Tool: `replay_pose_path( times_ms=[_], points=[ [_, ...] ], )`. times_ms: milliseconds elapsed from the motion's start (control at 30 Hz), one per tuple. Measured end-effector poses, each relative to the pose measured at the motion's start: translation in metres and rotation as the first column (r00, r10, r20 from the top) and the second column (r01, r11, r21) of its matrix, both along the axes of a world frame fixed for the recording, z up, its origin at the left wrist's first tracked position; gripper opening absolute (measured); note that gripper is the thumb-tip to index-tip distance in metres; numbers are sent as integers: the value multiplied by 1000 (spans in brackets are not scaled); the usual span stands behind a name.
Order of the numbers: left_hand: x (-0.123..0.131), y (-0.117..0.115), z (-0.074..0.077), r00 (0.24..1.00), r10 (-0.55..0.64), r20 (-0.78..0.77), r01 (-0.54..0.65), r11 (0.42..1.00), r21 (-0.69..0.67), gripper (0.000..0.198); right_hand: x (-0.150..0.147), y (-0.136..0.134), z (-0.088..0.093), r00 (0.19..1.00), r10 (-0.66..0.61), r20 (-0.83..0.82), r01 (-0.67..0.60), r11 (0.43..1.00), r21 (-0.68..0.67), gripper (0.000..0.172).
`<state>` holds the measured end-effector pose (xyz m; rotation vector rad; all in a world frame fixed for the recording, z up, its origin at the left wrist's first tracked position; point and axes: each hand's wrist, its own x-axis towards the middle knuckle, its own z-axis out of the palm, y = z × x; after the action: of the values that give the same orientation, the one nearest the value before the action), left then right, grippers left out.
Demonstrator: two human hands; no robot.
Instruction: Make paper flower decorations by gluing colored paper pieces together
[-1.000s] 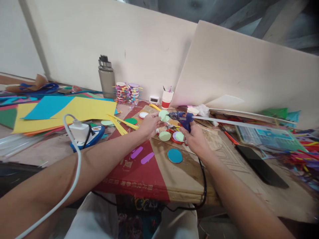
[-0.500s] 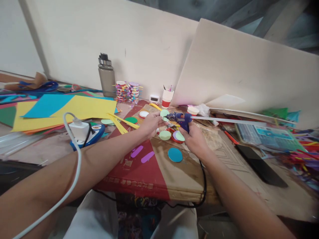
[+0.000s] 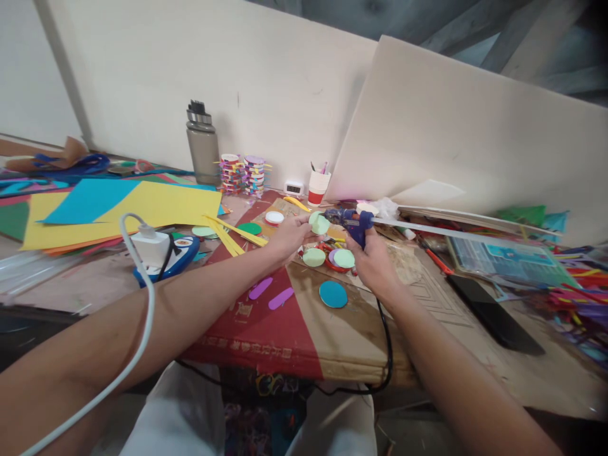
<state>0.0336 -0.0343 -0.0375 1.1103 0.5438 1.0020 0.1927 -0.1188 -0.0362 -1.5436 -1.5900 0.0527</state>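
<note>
Pinched in the fingers of my left hand is a pale green paper disc, held up above the cardboard. My right hand is wrapped round the handle of a blue glue gun, whose nozzle end points left at the disc; a long clear glue stick sticks out of its back. Below my hands lie another pale green disc and a red-rimmed round piece with a light green disc on top. Nearer me rest a blue disc and two purple paper strips.
Left are yellow and blue sheets and a blue power strip with a white cable. Behind stand a bottle, two stacks of decorated discs, a clock and a paper cup. A phone lies right.
The glue gun has shifted slightly right, away from the pale green disc. My left hand has moved a little right, and the disc is turned differently in its fingers.
</note>
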Motion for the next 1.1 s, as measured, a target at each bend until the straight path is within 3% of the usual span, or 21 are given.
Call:
replay_pose_path(
  times_ms=[300, 533, 833, 1100],
  points=[
    [-2, 8, -5, 997, 67, 48, -69, 996, 61, 28, -1, -2, 3, 996, -83, 33, 85, 996, -32, 37],
    [-4, 10, 0, 989, 83, 122, -86, 996, 23, 23, -5, -5, 3, 989, -79, 124, 87, 994, -64, 37],
    [-3, 13, -1, 988, 94, 121, -94, 996, -5, 25, -3, -3, 2, 1000, -3, 27, 5, 999, -52, 38],
    [-4, 15, -1, 990, 72, 124, -77, 997, 30, 24, -7, -6, 1, 996, -24, 87, 33, 994, -102, 38]
  ],
)
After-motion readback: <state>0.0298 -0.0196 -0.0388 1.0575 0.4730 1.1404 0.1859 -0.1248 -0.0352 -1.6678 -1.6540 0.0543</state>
